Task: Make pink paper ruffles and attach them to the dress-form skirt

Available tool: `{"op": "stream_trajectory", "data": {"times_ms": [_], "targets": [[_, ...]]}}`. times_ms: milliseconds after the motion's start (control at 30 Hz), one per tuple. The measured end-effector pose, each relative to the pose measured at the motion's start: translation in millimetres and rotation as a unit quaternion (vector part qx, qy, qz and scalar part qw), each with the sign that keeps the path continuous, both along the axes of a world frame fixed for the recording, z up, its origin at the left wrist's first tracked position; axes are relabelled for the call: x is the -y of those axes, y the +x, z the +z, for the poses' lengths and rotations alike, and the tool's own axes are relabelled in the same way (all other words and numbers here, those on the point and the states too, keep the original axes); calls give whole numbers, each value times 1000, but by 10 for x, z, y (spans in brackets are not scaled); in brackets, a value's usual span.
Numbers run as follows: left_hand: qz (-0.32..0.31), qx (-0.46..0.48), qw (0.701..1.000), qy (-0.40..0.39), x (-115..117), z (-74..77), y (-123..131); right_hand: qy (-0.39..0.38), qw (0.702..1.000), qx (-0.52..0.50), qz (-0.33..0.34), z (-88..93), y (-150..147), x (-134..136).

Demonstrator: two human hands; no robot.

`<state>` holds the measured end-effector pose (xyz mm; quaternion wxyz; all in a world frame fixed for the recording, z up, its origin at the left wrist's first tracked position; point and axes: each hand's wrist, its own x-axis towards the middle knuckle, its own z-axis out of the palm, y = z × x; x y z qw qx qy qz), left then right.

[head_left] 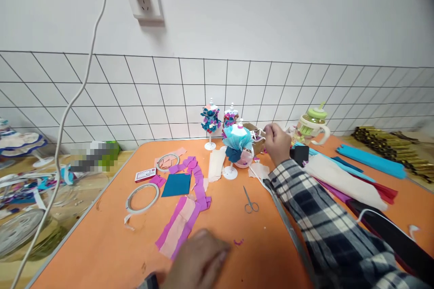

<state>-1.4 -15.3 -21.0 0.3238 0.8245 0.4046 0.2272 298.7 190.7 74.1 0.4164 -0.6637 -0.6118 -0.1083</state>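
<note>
My right hand (276,143), in a plaid sleeve, reaches far across the orange table (101,244) to a small brown box (255,137) beside the blue and white paper doll on a stand (235,144). Its fingers are pinched together at the box; what they hold is too small to name. My left hand (200,262) rests low near the table's front edge, blurred, fingers curled, next to pink and purple crepe paper strips (185,221). Small scissors (251,201) lie between the two hands.
Two more small dolls on stands (210,122) are at the back. Tape rolls (142,196), a teal paper square (176,185) and a red card box (145,174) lie left. Crepe paper rolls (371,160), a green-lidded cup (310,128) and gold sticks (386,142) fill the right.
</note>
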Motion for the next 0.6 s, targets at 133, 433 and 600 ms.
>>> {"op": "stream_trajectory", "data": {"times_ms": [133, 433, 600], "targets": [[255, -102, 956, 101, -416, 117, -437, 56, 989, 54, 122, -550, -94, 677], [336, -117, 934, 25, -667, 108, -766, -177, 867, 141, 444, -978, -334, 1227], [337, 8, 942, 0, -631, 177, -702, -228, 877, 100, 410, -894, -348, 1208]]}}
